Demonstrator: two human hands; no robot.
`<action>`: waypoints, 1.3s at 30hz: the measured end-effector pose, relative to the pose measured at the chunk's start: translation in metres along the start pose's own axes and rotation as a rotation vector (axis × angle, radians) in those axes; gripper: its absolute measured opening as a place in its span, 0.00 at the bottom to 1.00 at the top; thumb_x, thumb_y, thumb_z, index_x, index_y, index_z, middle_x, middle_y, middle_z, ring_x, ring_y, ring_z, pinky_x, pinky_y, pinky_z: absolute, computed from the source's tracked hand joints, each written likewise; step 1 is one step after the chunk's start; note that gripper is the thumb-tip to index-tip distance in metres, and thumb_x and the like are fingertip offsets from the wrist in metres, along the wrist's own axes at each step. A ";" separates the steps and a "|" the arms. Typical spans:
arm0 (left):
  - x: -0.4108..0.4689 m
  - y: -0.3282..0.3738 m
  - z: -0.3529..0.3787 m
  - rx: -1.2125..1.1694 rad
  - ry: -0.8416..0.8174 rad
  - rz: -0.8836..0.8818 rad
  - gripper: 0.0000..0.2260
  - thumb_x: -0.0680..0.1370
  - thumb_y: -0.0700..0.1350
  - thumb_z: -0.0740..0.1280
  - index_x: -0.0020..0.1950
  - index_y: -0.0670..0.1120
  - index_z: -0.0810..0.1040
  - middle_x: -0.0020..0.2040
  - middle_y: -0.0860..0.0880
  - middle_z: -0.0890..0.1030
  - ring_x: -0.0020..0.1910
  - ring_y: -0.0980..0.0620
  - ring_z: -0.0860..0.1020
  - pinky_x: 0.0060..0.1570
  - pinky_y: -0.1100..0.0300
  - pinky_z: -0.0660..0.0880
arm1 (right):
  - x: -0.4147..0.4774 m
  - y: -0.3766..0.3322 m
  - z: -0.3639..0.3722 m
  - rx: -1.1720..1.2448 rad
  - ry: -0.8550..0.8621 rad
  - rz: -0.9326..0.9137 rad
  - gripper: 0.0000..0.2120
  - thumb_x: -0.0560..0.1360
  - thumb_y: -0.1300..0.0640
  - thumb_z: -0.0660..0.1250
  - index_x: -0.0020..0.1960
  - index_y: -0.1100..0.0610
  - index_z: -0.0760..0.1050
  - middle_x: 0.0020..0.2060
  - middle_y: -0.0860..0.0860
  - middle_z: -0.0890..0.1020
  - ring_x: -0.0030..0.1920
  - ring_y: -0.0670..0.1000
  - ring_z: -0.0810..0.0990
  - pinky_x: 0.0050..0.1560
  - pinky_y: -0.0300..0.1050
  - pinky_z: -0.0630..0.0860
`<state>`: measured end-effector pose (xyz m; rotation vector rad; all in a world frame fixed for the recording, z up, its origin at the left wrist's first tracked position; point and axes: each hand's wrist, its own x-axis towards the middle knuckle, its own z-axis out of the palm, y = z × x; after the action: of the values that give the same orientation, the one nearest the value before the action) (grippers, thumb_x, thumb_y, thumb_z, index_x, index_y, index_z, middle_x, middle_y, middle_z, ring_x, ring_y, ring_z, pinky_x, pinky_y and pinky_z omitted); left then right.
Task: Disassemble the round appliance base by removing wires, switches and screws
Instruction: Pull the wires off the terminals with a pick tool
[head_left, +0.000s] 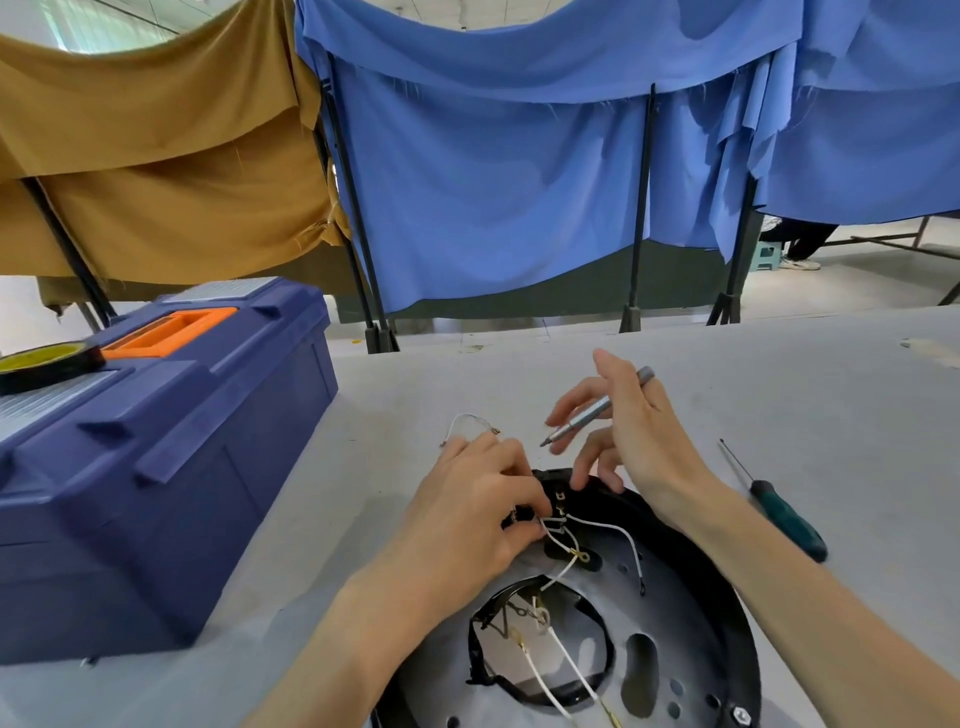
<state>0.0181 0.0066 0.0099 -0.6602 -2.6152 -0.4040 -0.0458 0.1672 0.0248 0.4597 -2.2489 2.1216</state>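
Though flat, round perforated metal base (691, 613).

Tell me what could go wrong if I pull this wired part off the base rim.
The left hand pinches the black part while white wires lead off it over the round base; a hard tug may tear a terminal.
The right hand holds the silver screwdriver with its tip toward the left hand; a slip could jab it.

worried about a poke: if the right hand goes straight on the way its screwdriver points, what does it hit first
Probably the left hand, just beyond the screwdriver tip, though depth is unclear.
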 end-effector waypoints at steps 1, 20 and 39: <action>-0.001 0.001 0.001 0.011 -0.008 0.013 0.05 0.73 0.46 0.74 0.47 0.49 0.86 0.43 0.52 0.79 0.47 0.49 0.74 0.49 0.58 0.63 | 0.001 0.001 -0.001 0.008 0.009 0.017 0.32 0.83 0.45 0.49 0.37 0.67 0.77 0.28 0.62 0.81 0.20 0.57 0.73 0.18 0.36 0.62; -0.011 0.007 0.004 -0.091 0.014 -0.072 0.05 0.76 0.43 0.70 0.47 0.49 0.85 0.43 0.52 0.81 0.41 0.46 0.79 0.40 0.48 0.75 | -0.001 0.014 -0.002 -0.164 -0.166 -0.054 0.15 0.77 0.61 0.65 0.32 0.65 0.72 0.23 0.60 0.79 0.17 0.52 0.72 0.17 0.37 0.66; -0.010 0.011 0.001 0.122 0.107 0.060 0.04 0.65 0.43 0.71 0.34 0.51 0.84 0.32 0.55 0.81 0.27 0.51 0.79 0.19 0.58 0.71 | -0.005 0.014 0.004 -0.310 -0.246 -0.173 0.15 0.77 0.63 0.63 0.33 0.68 0.65 0.24 0.64 0.75 0.18 0.49 0.72 0.21 0.41 0.66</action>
<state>0.0309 0.0126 0.0062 -0.6555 -2.4893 -0.2518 -0.0433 0.1646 0.0100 0.9006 -2.4977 1.6757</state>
